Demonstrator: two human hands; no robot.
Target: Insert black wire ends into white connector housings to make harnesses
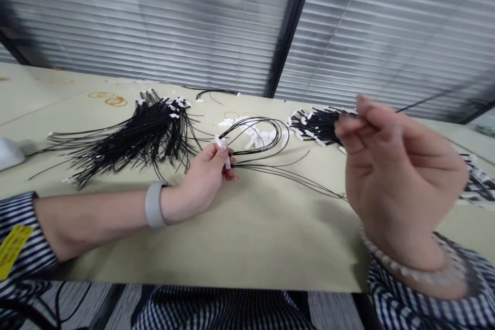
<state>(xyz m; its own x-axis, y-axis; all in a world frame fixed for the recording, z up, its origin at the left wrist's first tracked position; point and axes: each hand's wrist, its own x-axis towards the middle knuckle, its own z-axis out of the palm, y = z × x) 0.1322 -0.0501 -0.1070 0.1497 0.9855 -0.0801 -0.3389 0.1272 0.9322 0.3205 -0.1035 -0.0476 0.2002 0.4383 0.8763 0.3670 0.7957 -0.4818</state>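
Note:
My left hand (211, 170) pinches a white connector (227, 161) at the middle of the table. Thin black wires (266, 153) run from it to the right; some curve back in loops and others trail toward the lower right. Raised at the right, nearer the camera, is my right hand (390, 165), blurred by motion. Its thumb and fingers are pressed together on a thin black wire (421, 103), which sticks out behind the hand toward the upper right. The wire's other end cannot be made out.
A large bundle of black wires (135, 136) lies left on the table (247, 247). White connectors (261, 136) are piled behind the loops. Another wire bundle (319, 125) sits behind my right hand. Rubber bands (115, 100) lie at the back left, before window blinds (185, 20).

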